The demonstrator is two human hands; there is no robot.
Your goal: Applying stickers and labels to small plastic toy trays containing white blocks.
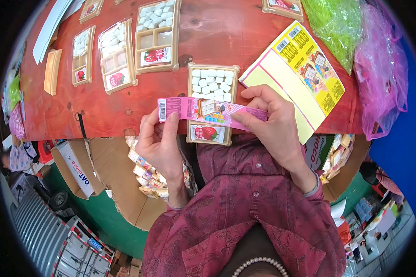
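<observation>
Between my two hands stretches a long pink printed paper sleeve point(187, 109), held over a tray. My left hand point(159, 138) pinches its left end between thumb and fingers; my right hand point(275, 117) grips the right end. Under the strip, a tan plastic tray point(190, 87) lies at the table's near edge. White marshmallow-like pieces point(211, 83) fill its far part, and a sachet with a strawberry picture point(207, 133) sits in its near compartment. The strip hides the tray's middle.
Similar filled trays point(156, 39) stand at the far left of the red table point(208, 41). Yellow printed sheets point(296, 78) lie to the right, near green point(333, 27) and pink point(379, 69) plastic bags. Cardboard boxes point(120, 184) with packed items are below the table edge.
</observation>
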